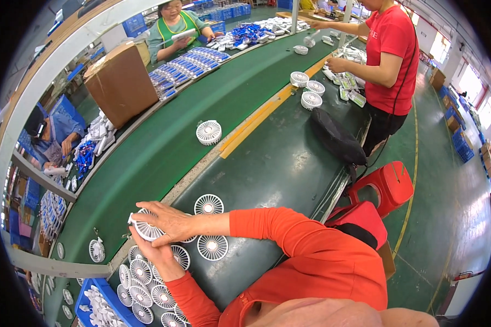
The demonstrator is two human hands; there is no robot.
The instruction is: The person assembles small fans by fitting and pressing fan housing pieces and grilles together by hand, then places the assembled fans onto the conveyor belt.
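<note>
A white round fan head (147, 231) with a spoked grille is between my two hands, above the near-left end of the table. My right hand (175, 222) lies over its top with the fingers curved across the grille. From below, my left hand (157, 254) grips its lower edge. Part of the fan head is hidden by the fingers. Just right of my hands, a white round grille (209, 205) and another grille (213, 248) lie flat on the dark table. Many more white grilles (142, 294) are heaped next to my left forearm.
A blue bin (95, 302) of small white parts stands at lower left. Beyond the table runs a green conveyor belt (163, 152) carrying a fan head (208, 132). A black bag (335, 136) lies at the table's right edge, near red stools (384, 191). Co-workers sit and stand around the belt.
</note>
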